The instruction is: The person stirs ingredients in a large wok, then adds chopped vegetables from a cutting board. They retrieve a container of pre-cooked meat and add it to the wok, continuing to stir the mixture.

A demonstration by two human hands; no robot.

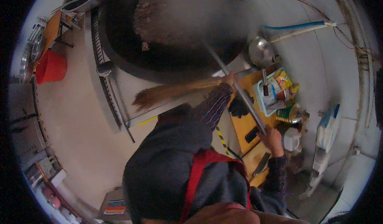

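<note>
A long metal pole slants down into a large dark wok; its far end is lost in steam. My left hand is closed around the pole's middle, near the wok rim. My right hand grips its near end, over a wooden table. Inside the wok is a heap of brown, crumbly food, partly hidden by steam. A straw whisk brush lies along the wok's near side. Its narrow end meets my left hand, and I cannot tell whether the hand holds it too.
On the wooden table at right are a light blue tray with packets, a black cloth-like item and a cleaver-like tool. A steel ladle rests by the wall. A red bucket stands left on the floor.
</note>
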